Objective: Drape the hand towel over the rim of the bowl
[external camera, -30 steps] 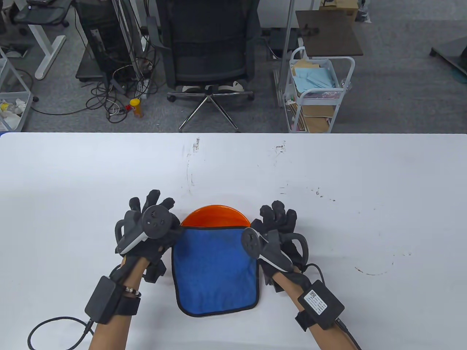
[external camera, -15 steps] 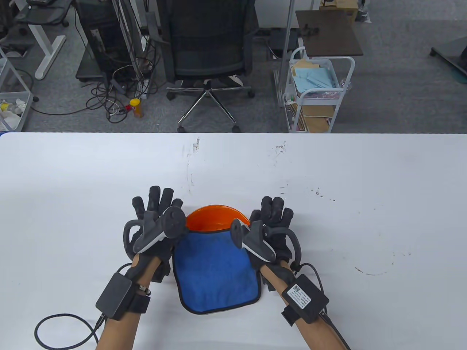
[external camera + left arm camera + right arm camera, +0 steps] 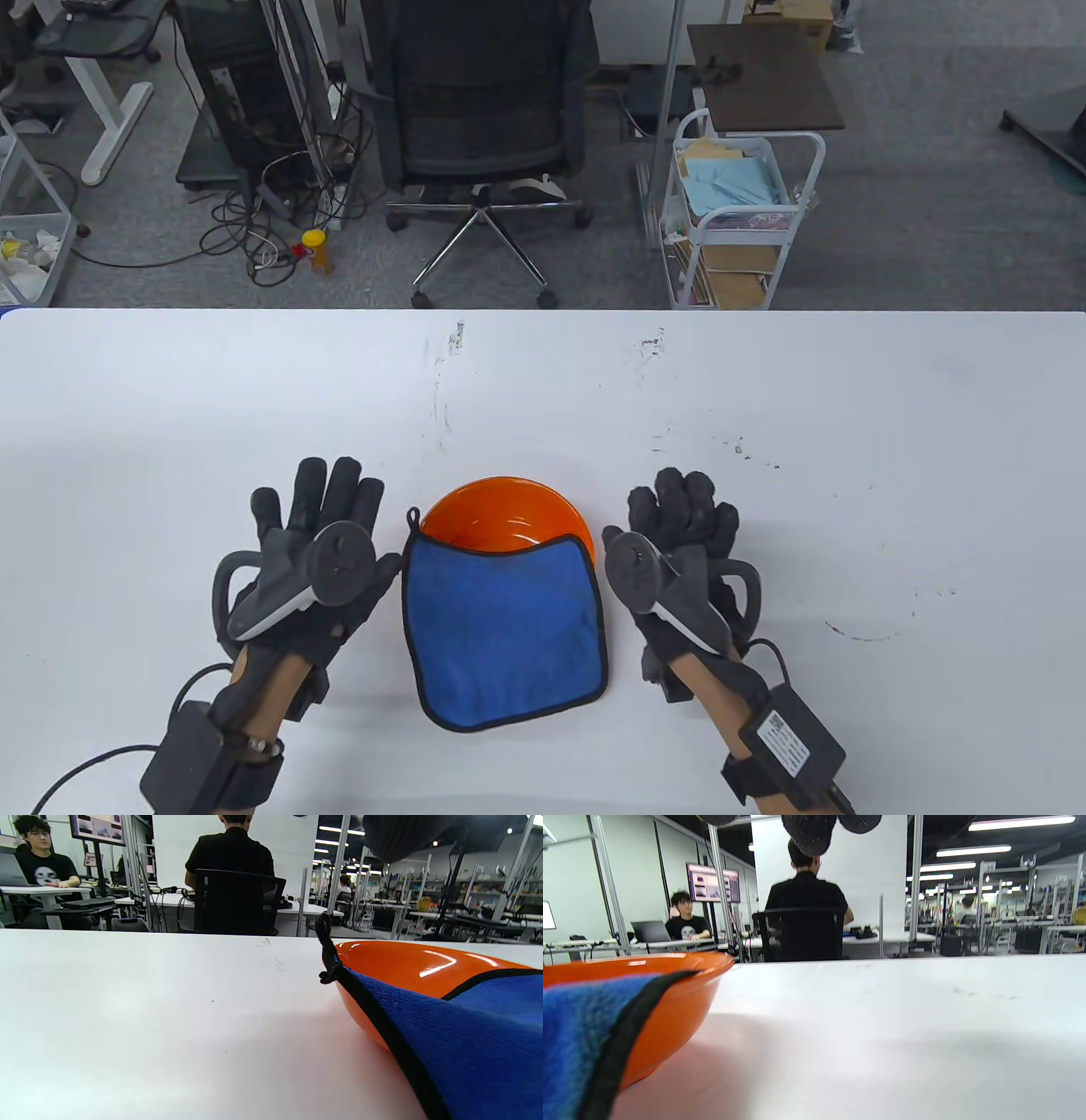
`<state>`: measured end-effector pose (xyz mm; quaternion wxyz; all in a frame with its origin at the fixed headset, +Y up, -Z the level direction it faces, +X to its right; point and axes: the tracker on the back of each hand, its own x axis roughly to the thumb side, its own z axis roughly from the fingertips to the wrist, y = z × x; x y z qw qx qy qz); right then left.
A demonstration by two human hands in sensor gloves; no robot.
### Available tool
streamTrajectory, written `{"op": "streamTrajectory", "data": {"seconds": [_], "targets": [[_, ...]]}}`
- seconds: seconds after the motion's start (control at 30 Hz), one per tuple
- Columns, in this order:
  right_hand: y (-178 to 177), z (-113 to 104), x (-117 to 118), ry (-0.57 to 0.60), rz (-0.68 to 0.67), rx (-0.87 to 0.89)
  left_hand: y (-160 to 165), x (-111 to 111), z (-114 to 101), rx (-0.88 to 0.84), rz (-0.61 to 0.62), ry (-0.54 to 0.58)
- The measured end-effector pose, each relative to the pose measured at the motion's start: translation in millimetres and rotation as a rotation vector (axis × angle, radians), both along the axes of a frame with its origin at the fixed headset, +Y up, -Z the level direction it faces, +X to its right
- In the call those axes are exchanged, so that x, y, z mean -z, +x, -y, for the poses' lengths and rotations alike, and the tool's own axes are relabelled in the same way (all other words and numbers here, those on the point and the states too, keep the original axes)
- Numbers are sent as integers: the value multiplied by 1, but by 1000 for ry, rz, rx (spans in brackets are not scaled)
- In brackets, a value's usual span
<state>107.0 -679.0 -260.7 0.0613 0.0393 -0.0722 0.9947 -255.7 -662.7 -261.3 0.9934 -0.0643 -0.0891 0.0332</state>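
An orange bowl (image 3: 509,509) stands on the white table (image 3: 764,424). A blue hand towel (image 3: 505,632) with black trim lies draped over the bowl's near rim, its far edge sagging into the bowl and its lower part on the table. My left hand (image 3: 314,518) is open and empty to the left of the bowl, apart from the towel. My right hand (image 3: 679,518) is open and empty to the right. The left wrist view shows the bowl (image 3: 407,971) and towel (image 3: 479,1035) close by. The right wrist view shows the bowl (image 3: 670,1018), the towel (image 3: 577,1027) and my fingertips (image 3: 810,832).
The table's far edge (image 3: 543,311) runs across the middle of the table view. Beyond it stand an office chair (image 3: 484,127) and a white cart (image 3: 738,212) on the floor. Scuff marks (image 3: 441,382) dot the tabletop.
Both hands let go of the towel's far corners and moved outward, away from the bowl. The towel's far edge dropped and now sags into the bowl.
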Motion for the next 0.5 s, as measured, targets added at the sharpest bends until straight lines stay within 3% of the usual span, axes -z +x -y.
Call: {"op": "streamTrajectory", "data": {"seconds": [0.13, 0.23, 0.33, 0.5], "targets": [[43, -15, -33, 61, 35, 69, -17, -27, 9, -20, -14, -15], [60, -11, -49, 49, 5, 61, -26, -41, 21, 35, 4, 60], [70, 7, -58, 14, -54, 20, -34, -52, 33, 32, -5, 105], [72, 45, -56, -65, -27, 9, -43, -60, 56, 12, 0, 119]]}}
